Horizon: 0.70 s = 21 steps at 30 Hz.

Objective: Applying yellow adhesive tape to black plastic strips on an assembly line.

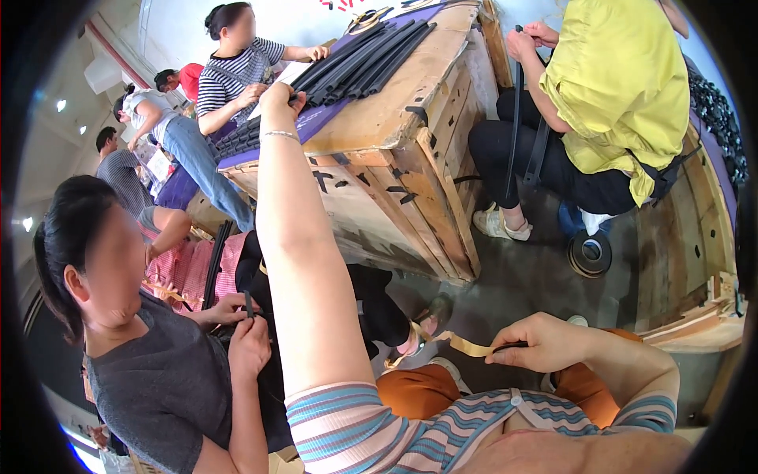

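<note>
My left arm stretches far out to the crate table, and my left hand [284,98] is at the near ends of a pile of long black foam tubes [359,67]. Its fingers curl inward; whether a tube is between them I cannot make out. Close to my lap, my right hand [545,341] is closed in a pinch. A short black piece [511,346] sticks out between thumb and fingers, along with a tan, ribbon-like tape strip [469,346] that trails left.
The tubes lie on purple cloth over a large wooden crate [426,189]. At my left, a person in grey [158,371] handles a small black piece. Opposite sits a person in yellow [616,95] with a black strip. A tape roll [590,254] is on the floor.
</note>
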Motion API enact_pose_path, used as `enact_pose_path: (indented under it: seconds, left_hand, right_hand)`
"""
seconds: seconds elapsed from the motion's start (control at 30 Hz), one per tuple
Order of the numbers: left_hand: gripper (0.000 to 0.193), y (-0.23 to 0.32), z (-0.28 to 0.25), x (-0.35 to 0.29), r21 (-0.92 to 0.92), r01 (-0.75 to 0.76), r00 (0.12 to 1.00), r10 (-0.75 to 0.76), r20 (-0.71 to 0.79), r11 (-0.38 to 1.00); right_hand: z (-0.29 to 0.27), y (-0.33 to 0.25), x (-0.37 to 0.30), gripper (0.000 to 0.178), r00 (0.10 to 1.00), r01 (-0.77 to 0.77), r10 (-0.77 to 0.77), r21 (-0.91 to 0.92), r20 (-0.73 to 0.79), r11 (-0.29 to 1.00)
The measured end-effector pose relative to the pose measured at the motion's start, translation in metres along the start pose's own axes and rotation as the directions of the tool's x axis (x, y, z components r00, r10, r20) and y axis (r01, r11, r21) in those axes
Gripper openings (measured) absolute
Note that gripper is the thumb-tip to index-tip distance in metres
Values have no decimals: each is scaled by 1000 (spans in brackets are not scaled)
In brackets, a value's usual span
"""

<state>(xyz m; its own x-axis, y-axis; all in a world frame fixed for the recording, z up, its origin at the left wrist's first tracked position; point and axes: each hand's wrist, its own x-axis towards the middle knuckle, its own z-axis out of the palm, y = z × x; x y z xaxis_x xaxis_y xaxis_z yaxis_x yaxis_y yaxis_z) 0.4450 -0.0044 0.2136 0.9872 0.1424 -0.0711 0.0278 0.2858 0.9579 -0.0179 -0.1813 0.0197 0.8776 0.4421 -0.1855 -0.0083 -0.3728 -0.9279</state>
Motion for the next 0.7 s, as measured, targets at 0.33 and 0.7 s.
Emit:
enact_pose_path:
  seconds: [0.33, 0.7]
  left_hand:
    - [19, -40, 35, -42, 442, -666, -121, 672, 731, -601]
    - [17, -78, 51, -27, 739, -457, 400, 627, 668, -495]
  right_hand:
    - [5, -1, -1, 24, 999, 51, -51, -4, 5, 999]
    - [3, 6, -7, 25, 993, 121, -122, 23, 7, 992]
